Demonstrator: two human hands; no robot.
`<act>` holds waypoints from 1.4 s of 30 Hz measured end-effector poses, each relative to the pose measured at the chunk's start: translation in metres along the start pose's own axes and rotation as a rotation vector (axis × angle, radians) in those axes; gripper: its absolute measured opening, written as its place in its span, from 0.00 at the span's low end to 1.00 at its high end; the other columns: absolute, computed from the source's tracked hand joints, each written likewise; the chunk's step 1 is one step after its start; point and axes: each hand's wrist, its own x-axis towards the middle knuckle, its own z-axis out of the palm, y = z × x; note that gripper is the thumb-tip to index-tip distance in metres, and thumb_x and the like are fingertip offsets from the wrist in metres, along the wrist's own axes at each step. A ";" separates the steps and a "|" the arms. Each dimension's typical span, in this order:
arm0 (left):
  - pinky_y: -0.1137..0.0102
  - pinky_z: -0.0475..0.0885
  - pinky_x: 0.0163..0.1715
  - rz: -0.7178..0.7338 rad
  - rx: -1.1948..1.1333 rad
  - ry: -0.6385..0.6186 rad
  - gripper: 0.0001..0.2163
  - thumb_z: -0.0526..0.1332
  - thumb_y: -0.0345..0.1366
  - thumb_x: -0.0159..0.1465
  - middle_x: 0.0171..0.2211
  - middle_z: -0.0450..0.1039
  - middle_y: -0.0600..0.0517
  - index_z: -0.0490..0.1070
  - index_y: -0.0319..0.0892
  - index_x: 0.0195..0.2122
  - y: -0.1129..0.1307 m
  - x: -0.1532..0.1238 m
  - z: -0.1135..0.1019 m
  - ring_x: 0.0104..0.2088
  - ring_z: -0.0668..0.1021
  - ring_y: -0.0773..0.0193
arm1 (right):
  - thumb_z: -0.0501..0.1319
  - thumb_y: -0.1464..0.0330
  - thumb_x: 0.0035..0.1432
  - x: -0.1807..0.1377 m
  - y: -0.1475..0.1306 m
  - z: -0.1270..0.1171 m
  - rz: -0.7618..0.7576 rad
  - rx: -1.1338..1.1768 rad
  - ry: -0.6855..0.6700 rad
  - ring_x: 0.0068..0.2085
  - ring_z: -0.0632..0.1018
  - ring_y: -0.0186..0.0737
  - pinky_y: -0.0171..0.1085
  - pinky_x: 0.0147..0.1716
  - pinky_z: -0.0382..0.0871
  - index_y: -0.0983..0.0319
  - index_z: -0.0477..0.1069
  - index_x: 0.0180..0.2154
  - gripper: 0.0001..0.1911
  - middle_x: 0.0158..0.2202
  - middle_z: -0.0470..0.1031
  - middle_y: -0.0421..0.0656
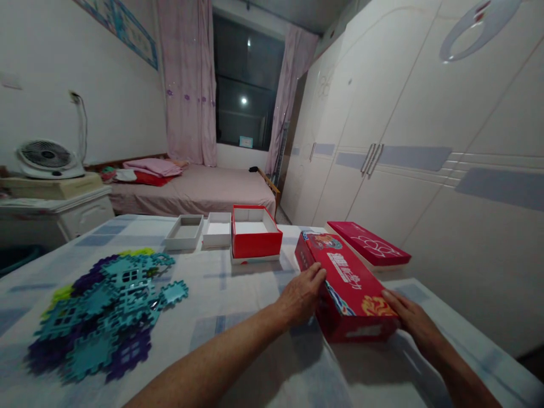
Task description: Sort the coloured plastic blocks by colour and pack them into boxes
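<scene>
A long red gift box point(346, 277) with white lettering and colourful printed figures is held between my two hands over the right part of the bed-height table. My left hand point(301, 296) grips its left side, thumb and fingers at the upper edge. On the near right corner, my right hand point(410, 317) presses with its fingers along the side; part of that hand's grip is hidden behind the box. Just behind it lies a flat crimson box point(368, 242) with a white line pattern. Beyond my left hand stands an open red box point(257, 245), its inside white.
Two shallow open boxes, one grey point(184, 241) and one white point(217, 238), stand left of the open red box. A heap of teal, purple and yellow-green interlocking plastic pieces point(93, 348) covers the left side of the checked tablecloth point(212, 309). A bed point(204, 190) lies beyond.
</scene>
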 end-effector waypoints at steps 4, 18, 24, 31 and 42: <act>0.65 0.68 0.52 0.114 0.001 -0.006 0.20 0.57 0.29 0.60 0.55 0.63 0.43 0.55 0.40 0.53 0.009 -0.031 -0.024 0.55 0.68 0.60 | 0.60 0.49 0.45 -0.042 0.012 -0.002 -0.031 -0.076 -0.015 0.48 0.75 0.52 0.37 0.39 0.76 0.65 0.70 0.50 0.35 0.50 0.73 0.49; 0.74 0.70 0.38 0.232 0.038 -0.090 0.10 0.50 0.25 0.62 0.45 0.70 0.51 0.64 0.42 0.42 0.057 -0.105 -0.086 0.40 0.74 0.67 | 0.52 0.60 0.61 -0.102 -0.076 0.060 -0.925 -0.740 -0.323 0.60 0.61 0.49 0.52 0.57 0.59 0.54 0.70 0.49 0.17 0.57 0.64 0.45; 0.73 0.68 0.33 0.259 0.099 -0.076 0.05 0.53 0.31 0.62 0.38 0.70 0.50 0.66 0.40 0.38 0.053 -0.107 -0.082 0.35 0.72 0.66 | 0.55 0.69 0.61 -0.081 -0.104 0.115 -1.183 -0.863 -0.571 0.57 0.63 0.44 0.49 0.56 0.57 0.57 0.70 0.41 0.08 0.52 0.67 0.44; 0.71 0.66 0.30 0.329 0.136 -0.067 0.10 0.56 0.43 0.63 0.37 0.71 0.51 0.65 0.42 0.37 0.045 -0.101 -0.075 0.31 0.72 0.67 | 0.53 0.70 0.62 -0.073 -0.108 0.108 -1.219 -0.808 -0.613 0.45 0.69 0.39 0.44 0.49 0.59 0.61 0.68 0.35 0.06 0.41 0.71 0.43; 0.73 0.66 0.31 0.285 0.099 -0.049 0.09 0.57 0.40 0.62 0.38 0.71 0.51 0.65 0.43 0.40 0.045 -0.103 -0.072 0.33 0.72 0.68 | 0.51 0.70 0.64 -0.071 -0.104 0.112 -1.237 -0.819 -0.602 0.43 0.69 0.38 0.43 0.49 0.60 0.61 0.68 0.35 0.08 0.41 0.72 0.43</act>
